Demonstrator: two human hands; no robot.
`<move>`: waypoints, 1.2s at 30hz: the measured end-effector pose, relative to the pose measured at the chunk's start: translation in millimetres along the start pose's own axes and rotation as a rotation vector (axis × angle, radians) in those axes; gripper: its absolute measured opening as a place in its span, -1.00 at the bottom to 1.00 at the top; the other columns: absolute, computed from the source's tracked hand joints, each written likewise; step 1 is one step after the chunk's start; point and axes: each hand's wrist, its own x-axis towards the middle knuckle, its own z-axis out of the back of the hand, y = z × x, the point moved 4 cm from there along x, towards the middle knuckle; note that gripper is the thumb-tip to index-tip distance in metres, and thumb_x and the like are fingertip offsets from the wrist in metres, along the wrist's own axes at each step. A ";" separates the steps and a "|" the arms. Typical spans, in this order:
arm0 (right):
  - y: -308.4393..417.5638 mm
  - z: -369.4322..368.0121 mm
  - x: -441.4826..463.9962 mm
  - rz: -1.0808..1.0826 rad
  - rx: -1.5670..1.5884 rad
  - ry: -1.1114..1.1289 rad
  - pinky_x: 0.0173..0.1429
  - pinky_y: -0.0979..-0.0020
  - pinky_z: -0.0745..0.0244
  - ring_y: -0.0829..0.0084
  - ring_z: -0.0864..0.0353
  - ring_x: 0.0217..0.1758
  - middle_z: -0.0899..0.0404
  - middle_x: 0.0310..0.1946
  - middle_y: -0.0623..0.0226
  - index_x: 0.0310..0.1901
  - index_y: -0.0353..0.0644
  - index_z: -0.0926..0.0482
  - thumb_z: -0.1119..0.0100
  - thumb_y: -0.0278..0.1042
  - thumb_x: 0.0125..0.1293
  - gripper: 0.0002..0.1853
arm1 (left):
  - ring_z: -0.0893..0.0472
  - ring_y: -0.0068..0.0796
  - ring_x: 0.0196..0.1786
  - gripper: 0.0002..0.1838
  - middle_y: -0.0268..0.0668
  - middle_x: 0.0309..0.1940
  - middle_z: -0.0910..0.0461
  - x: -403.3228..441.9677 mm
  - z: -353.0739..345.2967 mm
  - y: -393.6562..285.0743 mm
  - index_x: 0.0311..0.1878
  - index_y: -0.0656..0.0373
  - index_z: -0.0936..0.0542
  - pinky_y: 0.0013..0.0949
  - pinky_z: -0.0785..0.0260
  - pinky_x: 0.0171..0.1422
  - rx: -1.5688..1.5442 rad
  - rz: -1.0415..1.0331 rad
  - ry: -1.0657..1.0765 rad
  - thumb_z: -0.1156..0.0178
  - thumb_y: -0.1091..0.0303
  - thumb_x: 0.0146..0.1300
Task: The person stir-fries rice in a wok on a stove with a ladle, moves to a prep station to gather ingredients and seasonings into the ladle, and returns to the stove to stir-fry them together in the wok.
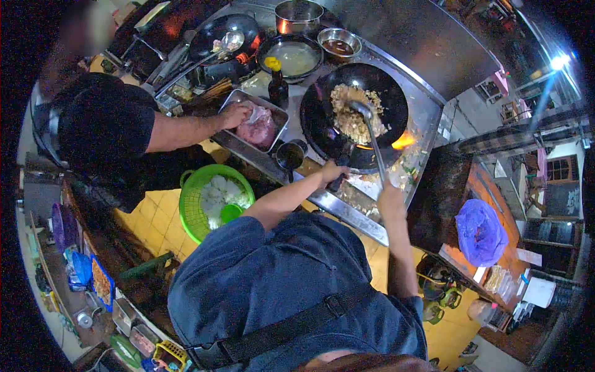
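My left hand point(333, 174) is closed around the handle of a large black wok point(316, 121) on the stove. Chopped, light brown food point(354, 127) fills the middle of the wok; its kind I cannot make out. My right hand point(390, 201) grips the long handle of a metal ladle point(373, 133), whose bowl rests in the food. An orange flame point(404, 141) shows at the wok's right edge. Left of the wok stand a dark bottle with a yellow cap point(278, 87) and a small dark pot point(291, 155).
At my left a co-worker's hand point(236, 115) touches pink meat in a metal tray point(277, 137). Behind are a pan of pale liquid point(290, 59), a metal pot point(299, 17) and a second wok point(211, 37). A green basket point(192, 214) stands lower left; a purple bag point(480, 232) lies right.
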 end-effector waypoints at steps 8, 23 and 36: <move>-36.4 81.7 -56.1 0.365 0.181 0.055 0.02 0.26 -0.38 0.02 -0.48 -0.05 -0.48 -0.13 -0.07 0.13 -0.15 -0.35 -0.06 -0.47 0.09 -0.51 | -0.45 -0.45 -0.56 -0.81 -0.27 -0.62 -0.44 -143.8 -115.7 -95.2 -0.48 0.16 -0.43 -0.35 -0.36 -0.47 -0.705 0.231 0.183 -0.12 0.29 0.16; -35.8 59.4 -74.9 0.304 -0.053 -0.059 -0.26 0.07 -0.48 -0.07 -0.55 -0.35 -0.54 -0.43 -0.09 0.19 0.01 -0.26 -0.06 -0.40 0.10 -0.45 | -0.42 -0.53 -0.67 -0.83 -0.35 -0.67 -0.47 -136.3 -78.6 -59.5 -0.53 0.15 -0.50 -0.41 -0.30 -0.57 -0.252 0.300 0.168 -0.15 0.29 0.10; -48.8 -76.0 79.3 0.487 0.187 -0.302 -0.70 0.33 -0.33 0.27 -0.42 -0.76 -0.52 -0.55 0.08 -0.07 -0.28 -0.41 0.15 -0.29 0.33 -0.73 | -0.47 -0.50 -0.57 -0.82 -0.30 -0.57 -0.49 -48.7 -14.8 -5.1 -0.32 0.21 -0.44 -0.37 -0.38 -0.45 -0.110 -0.212 0.035 -0.12 0.29 0.16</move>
